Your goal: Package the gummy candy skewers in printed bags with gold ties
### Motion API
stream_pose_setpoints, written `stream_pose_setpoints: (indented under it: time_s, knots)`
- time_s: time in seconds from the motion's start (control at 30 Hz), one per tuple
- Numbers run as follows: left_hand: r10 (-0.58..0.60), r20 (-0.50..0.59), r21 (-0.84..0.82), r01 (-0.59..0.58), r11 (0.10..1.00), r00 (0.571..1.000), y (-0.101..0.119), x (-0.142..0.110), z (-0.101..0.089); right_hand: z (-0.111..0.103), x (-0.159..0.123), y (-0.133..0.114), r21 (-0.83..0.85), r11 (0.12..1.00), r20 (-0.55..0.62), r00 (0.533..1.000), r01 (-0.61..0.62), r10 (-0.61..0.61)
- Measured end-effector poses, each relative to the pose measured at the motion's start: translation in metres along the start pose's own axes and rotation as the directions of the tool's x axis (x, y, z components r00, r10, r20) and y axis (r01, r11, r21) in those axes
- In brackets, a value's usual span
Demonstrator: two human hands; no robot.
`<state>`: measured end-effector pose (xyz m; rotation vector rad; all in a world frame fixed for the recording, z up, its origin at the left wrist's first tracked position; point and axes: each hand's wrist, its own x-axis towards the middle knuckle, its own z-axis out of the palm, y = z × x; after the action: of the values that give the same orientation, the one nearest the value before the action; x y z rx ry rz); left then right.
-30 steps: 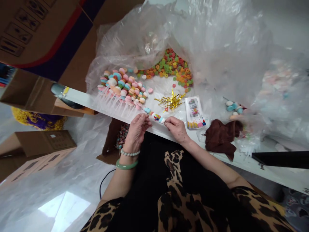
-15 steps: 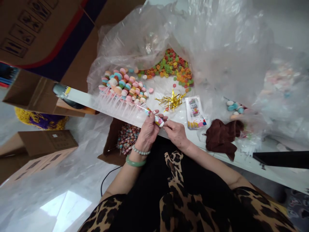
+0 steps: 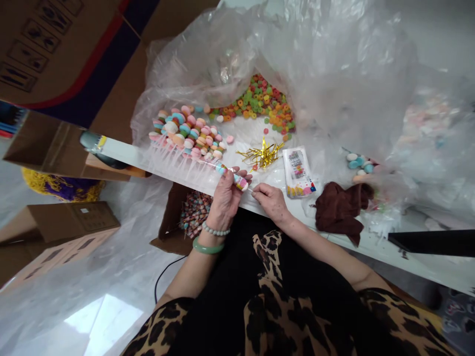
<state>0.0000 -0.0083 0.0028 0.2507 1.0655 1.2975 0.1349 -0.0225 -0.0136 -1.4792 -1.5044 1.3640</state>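
Observation:
A candy skewer (image 3: pixel 241 184) in a clear, colour-printed wrapper lies across the fingers of my left hand (image 3: pixel 225 200), with the thumb pressed on it. My right hand (image 3: pixel 272 201) pinches the thin stick at the skewer's lower end. Beyond them lies a heap of gold twist ties (image 3: pixel 264 155). To its right is a stack of printed clear bags (image 3: pixel 298 170). Unwrapped skewers of pastel candies (image 3: pixel 189 131) are piled at the left, their white sticks facing me.
Loose ring-shaped gummies (image 3: pixel 274 106) spill from large plastic sheeting (image 3: pixel 326 79). A brown cloth (image 3: pixel 337 210) and a black bar (image 3: pixel 430 243) lie at the right. Below the table edge, an open carton (image 3: pixel 166 230) holds many wrapped skewers (image 3: pixel 195 212). Cardboard boxes (image 3: pixel 70 217) stand at the left.
My right hand has drawn slightly away from my left, so the thin stick shows between them. More of the wrapped skewer is visible in my left hand.

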Motion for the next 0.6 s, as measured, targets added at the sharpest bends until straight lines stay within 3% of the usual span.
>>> stream_pose_setpoints:
  time_s: [0.13, 0.37, 0.5, 0.6]
  knots:
    - [0.018, 0.014, 0.015, -0.018, 1.000, 1.000, -0.007, 0.000, -0.001, 0.011, 0.002, -0.004, -0.084, 0.995, -0.067, 0.997, 0.044, -0.050]
    - [0.006, 0.029, 0.032, -0.007, 0.999, 1.000, -0.019, -0.007, 0.004, 0.019, 0.008, -0.010, 0.006, 0.995, -0.140, 0.985, 0.101, -0.099]
    - [0.082, -0.027, 0.110, -0.079, 0.991, 0.996, -0.014, -0.009, -0.005, 0.013, 0.005, -0.007, -0.246, 0.957, -0.186, 0.962, 0.151, -0.200]
    - [0.013, -0.075, 0.033, -0.010, 0.999, 0.997, -0.005, -0.004, -0.011, 0.014, 0.001, -0.006, -0.397, 0.887, -0.126, 0.943, 0.236, -0.307]
